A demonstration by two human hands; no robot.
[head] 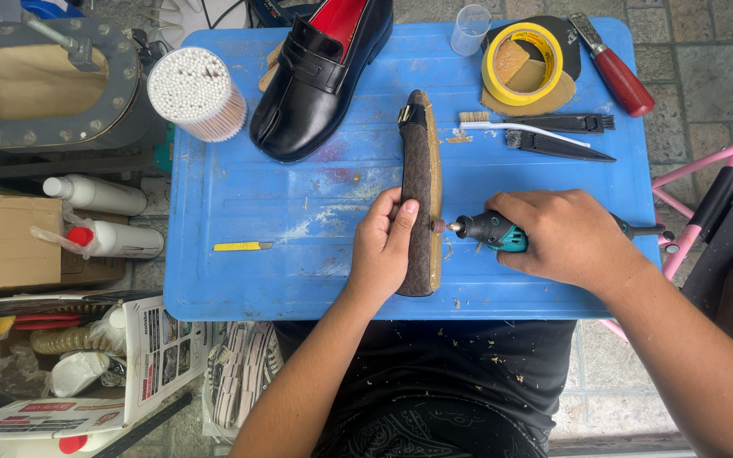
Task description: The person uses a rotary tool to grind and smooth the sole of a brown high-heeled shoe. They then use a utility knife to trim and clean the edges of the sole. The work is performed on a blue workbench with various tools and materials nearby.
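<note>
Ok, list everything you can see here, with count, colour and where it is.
table: one, blue, centre
brown shoe: one, on its side, mid-table
rotary tool: one, black and teal, tip at the shoe's sole edge
black loafer: one, red lining, top
cotton swabs: one tub, white, top left
tape roll: one, yellow, top right
toothbrush: one, white, right of shoe
yellow cutter: one, left
left hand: grips the shoe
right hand: grips the tool

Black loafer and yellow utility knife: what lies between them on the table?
Nothing; the head view shows bare, scuffed blue table between the black loafer and the yellow utility knife.
</note>
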